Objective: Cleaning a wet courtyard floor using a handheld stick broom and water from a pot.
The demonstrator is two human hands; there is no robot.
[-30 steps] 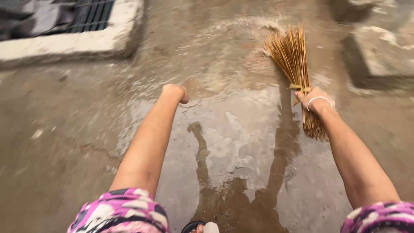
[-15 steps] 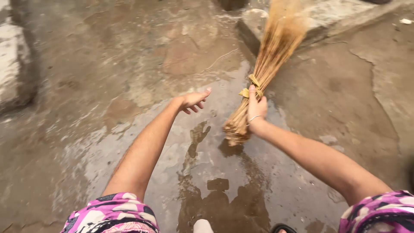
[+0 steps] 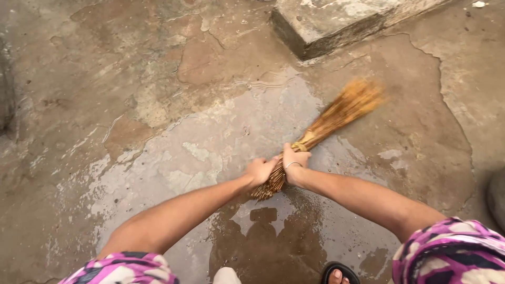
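A bundle broom of thin golden-brown sticks (image 3: 336,113) lies slanted over the wet concrete floor (image 3: 200,152), its splayed tips pointing to the upper right and blurred. My right hand (image 3: 294,162), with a thin bangle on the wrist, grips the bundle just below its tie band. My left hand (image 3: 261,171) is closed around the butt end of the same bundle, right beside the right hand. Both sleeves are pink, white and black patterned.
A raised concrete block (image 3: 326,21) stands at the top, beyond the broom tips. A sheet of water spreads across the middle of the floor. My sandalled foot (image 3: 339,274) shows at the bottom edge. A dark rounded object (image 3: 497,197) sits at the right edge.
My left hand, free and open before, has come across and closed on the broom's butt end. The broom has swung down from pointing up to slanting right, lower over the floor.
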